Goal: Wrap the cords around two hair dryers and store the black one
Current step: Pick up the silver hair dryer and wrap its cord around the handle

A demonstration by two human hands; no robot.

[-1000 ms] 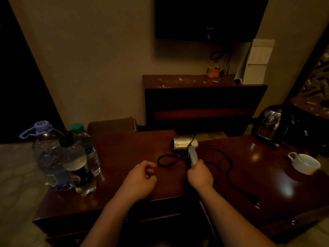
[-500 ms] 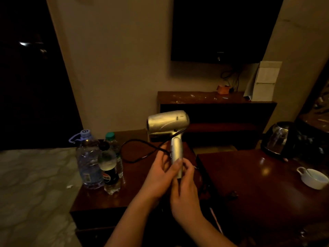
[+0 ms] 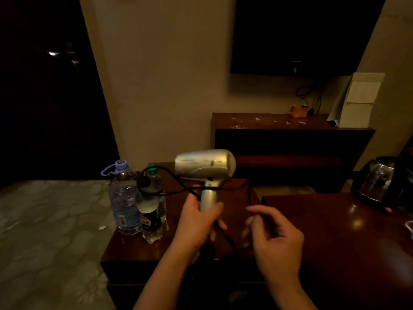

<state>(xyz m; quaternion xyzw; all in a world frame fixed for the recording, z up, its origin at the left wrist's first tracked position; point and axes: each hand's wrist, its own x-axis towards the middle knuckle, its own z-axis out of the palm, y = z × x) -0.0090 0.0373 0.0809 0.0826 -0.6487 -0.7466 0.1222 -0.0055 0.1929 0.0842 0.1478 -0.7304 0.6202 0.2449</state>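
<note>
The left hand (image 3: 196, 222) grips the handle of the silver hair dryer (image 3: 204, 167), holding it upright above the bench (image 3: 335, 231) with its barrel level. Its black cord (image 3: 169, 182) loops out to the left, in front of the bottles (image 3: 134, 202). The right hand (image 3: 273, 239) hovers just beside it, fingers loosely curled and holding nothing clearly visible.

- One silver hair dryer (image 3: 205, 165).
- One black cord (image 3: 166, 176), looping off the dryer.
- Two hands: left hand (image 3: 196, 222), right hand (image 3: 273, 239).
- Three bottles: a clear bottle (image 3: 123, 198), a cola bottle (image 3: 149, 214) and a green-capped bottle (image 3: 156, 179) behind them.
- One kettle (image 3: 377, 181).
- One wall screen (image 3: 297, 34).
- Two dark tables: left table (image 3: 134, 245), right table (image 3: 348, 242).
- One white cup (image 3: 409, 228), cut off at the right edge.
</note>
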